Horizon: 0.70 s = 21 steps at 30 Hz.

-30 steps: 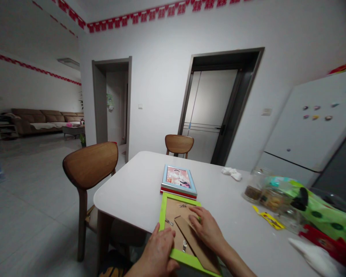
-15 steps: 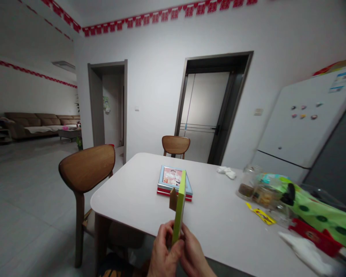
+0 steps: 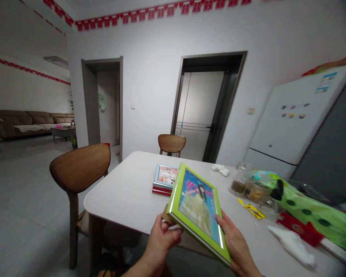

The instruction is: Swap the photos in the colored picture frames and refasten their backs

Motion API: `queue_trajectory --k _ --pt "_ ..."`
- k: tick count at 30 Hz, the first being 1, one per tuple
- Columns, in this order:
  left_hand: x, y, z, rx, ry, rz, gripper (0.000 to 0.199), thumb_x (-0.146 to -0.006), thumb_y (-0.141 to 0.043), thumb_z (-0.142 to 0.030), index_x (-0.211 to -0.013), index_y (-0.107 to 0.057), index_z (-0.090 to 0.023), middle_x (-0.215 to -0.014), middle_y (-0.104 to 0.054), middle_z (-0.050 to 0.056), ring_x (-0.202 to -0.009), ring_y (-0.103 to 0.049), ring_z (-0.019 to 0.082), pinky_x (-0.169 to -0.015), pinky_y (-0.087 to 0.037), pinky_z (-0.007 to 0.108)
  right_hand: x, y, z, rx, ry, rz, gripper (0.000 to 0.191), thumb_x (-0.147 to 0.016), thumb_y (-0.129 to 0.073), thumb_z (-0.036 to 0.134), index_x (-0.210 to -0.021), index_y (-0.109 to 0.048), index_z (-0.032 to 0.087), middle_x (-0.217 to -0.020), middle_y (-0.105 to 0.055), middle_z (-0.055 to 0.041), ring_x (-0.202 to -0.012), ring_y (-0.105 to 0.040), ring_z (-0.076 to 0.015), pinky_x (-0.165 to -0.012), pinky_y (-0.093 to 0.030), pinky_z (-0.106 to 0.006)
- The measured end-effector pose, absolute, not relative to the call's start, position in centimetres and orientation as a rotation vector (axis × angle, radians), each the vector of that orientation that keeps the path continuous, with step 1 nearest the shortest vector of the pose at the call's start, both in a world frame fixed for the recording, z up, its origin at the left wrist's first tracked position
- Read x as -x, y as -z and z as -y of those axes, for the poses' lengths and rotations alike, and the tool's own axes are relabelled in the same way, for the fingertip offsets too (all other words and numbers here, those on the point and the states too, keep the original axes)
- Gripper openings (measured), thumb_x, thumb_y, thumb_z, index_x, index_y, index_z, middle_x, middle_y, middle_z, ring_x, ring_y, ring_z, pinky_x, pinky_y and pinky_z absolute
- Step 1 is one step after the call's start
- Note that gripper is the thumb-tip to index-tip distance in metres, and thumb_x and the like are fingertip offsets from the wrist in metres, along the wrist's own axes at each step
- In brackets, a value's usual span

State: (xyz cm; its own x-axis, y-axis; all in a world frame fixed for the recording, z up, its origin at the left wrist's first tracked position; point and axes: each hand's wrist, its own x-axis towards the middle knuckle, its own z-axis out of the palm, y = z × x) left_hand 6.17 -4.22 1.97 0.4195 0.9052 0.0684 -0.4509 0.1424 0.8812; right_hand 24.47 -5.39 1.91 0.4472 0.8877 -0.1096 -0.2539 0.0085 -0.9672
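Note:
A lime-green picture frame [image 3: 197,207] is tilted above the near side of the table, its picture of a person in a pale yellow dress facing up toward me. My right hand [image 3: 236,240] grips its lower right edge, thumb on the front. At the lower left corner, my left hand [image 3: 163,240] has its fingers curled around the brown stand [image 3: 167,216] at the back; part of that grip is hidden. Beyond, a light-blue picture frame [image 3: 156,175] lies on top of a red one [image 3: 160,190], both partly covered by the green frame.
The white table [image 3: 118,192] has glass jars [image 3: 238,182], a yellow packet [image 3: 253,211], a red box [image 3: 300,229], a green bag [image 3: 311,206] and crumpled tissue [image 3: 220,169] on its right side. Wooden chairs stand at the left [image 3: 80,167] and far side [image 3: 172,143].
The green picture frame has turned from edge-on to showing its picture. My right hand has moved right along with its edge, and my left hand has shifted slightly left, apart from the right.

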Motion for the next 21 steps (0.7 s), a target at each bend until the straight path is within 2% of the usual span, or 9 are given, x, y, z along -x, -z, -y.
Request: queue_trajectory --k 7,11,15,21 --pt "-12.8 0.4 2.5 -1.127 -0.933 -0.560 0.048 -0.055 -0.067 -0.026 -0.096 -0.049 -0.011 -0.084 -0.063 0.007 -0.078 -0.057 0.020 -0.069 -0.041 0.027 -34.2 -1.6 6.4 1.690 -0.876 0.763 0.064 -0.067 -0.051 0.035 -0.127 -0.034 0.018 -0.071 -0.069 -0.0004 -0.057 -0.063 -0.0184 -0.052 -0.048 -0.028" --pt "-16.1 2.4 2.4 -1.364 -0.870 -0.788 0.044 -0.058 -0.058 -0.011 -0.100 -0.048 -0.016 -0.089 -0.063 0.003 -0.081 -0.057 0.018 -0.070 -0.042 0.025 -38.4 0.0 5.4 1.909 -0.714 0.844 0.059 -0.065 -0.050 0.037 -0.119 -0.046 0.013 -0.075 -0.069 -0.0033 -0.061 -0.062 -0.0183 -0.054 -0.047 -0.026" --pt "-17.3 2.4 2.3 -1.770 -0.788 -0.969 0.043 -0.060 -0.053 -0.005 -0.100 -0.050 -0.019 -0.096 -0.062 0.001 -0.085 -0.056 0.017 -0.073 -0.040 0.023 -41.0 0.9 4.3 2.089 -0.529 0.938 0.052 -0.061 -0.051 0.037 -0.103 -0.059 0.008 -0.081 -0.068 -0.0084 -0.070 -0.062 -0.0209 -0.061 -0.045 -0.027" --pt "-18.3 1.7 1.4 -1.991 -0.738 -1.107 0.039 -0.059 -0.050 -0.003 -0.096 -0.056 -0.014 -0.098 -0.060 0.008 -0.093 -0.051 0.024 -0.081 -0.037 0.031 -42.2 1.5 2.8 2.228 -0.303 1.146 0.037 -0.060 -0.051 0.037 -0.086 -0.067 0.016 -0.078 -0.069 -0.0071 -0.075 -0.061 -0.0228 -0.063 -0.044 -0.028"
